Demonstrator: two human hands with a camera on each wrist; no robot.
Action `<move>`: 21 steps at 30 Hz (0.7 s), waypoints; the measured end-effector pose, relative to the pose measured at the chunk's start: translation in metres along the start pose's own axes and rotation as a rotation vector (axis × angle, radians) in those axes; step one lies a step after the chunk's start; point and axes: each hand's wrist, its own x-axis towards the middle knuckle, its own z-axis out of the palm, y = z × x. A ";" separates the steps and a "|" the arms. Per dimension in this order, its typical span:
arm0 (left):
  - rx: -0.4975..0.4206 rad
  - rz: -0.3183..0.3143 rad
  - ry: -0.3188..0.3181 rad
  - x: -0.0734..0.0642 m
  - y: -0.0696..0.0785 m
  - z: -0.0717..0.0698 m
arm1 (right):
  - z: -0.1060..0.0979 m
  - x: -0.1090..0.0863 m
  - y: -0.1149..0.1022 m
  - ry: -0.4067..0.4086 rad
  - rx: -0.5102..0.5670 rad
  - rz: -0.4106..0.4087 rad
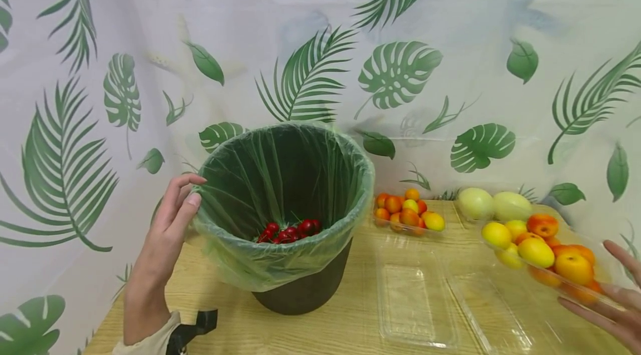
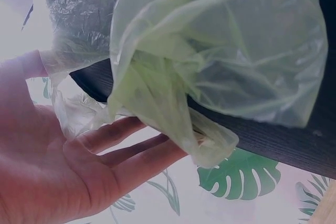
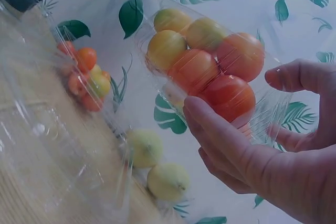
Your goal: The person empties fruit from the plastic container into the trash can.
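On the left, a dark round bin [image 1: 305, 291] stands lined with a thin green plastic bag [image 1: 250, 266] folded over its rim. Several small red fruits [image 1: 289, 232] lie inside it. My left hand [image 1: 165, 232] grips the bag at the rim's left side; up close, its fingers reach behind the loose bag folds [image 2: 163, 93]. At the far right, my right hand [image 3: 268, 150] holds up a clear plastic box [image 3: 273, 100], tilted, with yellow and orange-red tomatoes [image 1: 556, 252] in it. The head view's edge cuts off part of this hand [image 1: 613, 302].
Behind, a clear box of small orange, red and yellow tomatoes [image 1: 408, 211] stands by the leaf-print curtain [image 1: 240, 21]. Two pale yellow-green melons [image 1: 476, 203] are right of it. Two clear plastic trays [image 1: 415, 305] lie on the wooden table [image 1: 360, 321].
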 end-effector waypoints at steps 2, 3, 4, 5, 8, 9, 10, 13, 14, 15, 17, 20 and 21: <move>-0.001 0.000 0.002 0.000 0.000 0.000 | 0.008 0.004 0.005 -0.032 -0.030 -0.012; -0.001 0.001 0.003 0.000 0.000 0.001 | 0.012 0.005 0.008 -0.049 -0.057 -0.019; -0.002 0.000 0.004 -0.001 0.000 0.001 | 0.017 0.007 0.010 -0.063 -0.090 -0.031; -0.002 0.000 0.004 -0.001 0.000 0.001 | 0.024 0.009 0.013 -0.050 -0.152 -0.042; -0.007 0.009 0.005 0.000 0.000 0.002 | 0.043 0.015 0.015 -0.006 -0.344 -0.090; -0.009 0.012 0.005 0.000 0.000 0.003 | 0.051 0.018 0.015 0.006 -0.403 -0.104; -0.010 0.013 0.005 0.000 0.000 0.003 | 0.058 0.020 0.015 0.011 -0.456 -0.124; -0.011 0.012 0.005 0.002 0.000 0.004 | 0.081 0.027 0.016 -0.006 -0.539 -0.173; -0.011 0.010 0.005 0.002 0.000 0.004 | 0.089 0.030 0.017 -0.022 -0.557 -0.186; -0.009 0.005 0.004 0.002 0.000 0.004 | 0.096 0.032 0.018 -0.052 -0.569 -0.199; -0.010 -0.008 0.006 0.001 -0.001 0.004 | 0.109 0.036 0.021 -0.101 -0.594 -0.203; -0.008 -0.023 0.012 -0.001 -0.001 0.004 | 0.126 0.043 0.028 -0.153 -0.639 -0.206; -0.009 -0.026 0.013 -0.001 -0.001 0.004 | 0.131 0.045 0.029 -0.158 -0.651 -0.207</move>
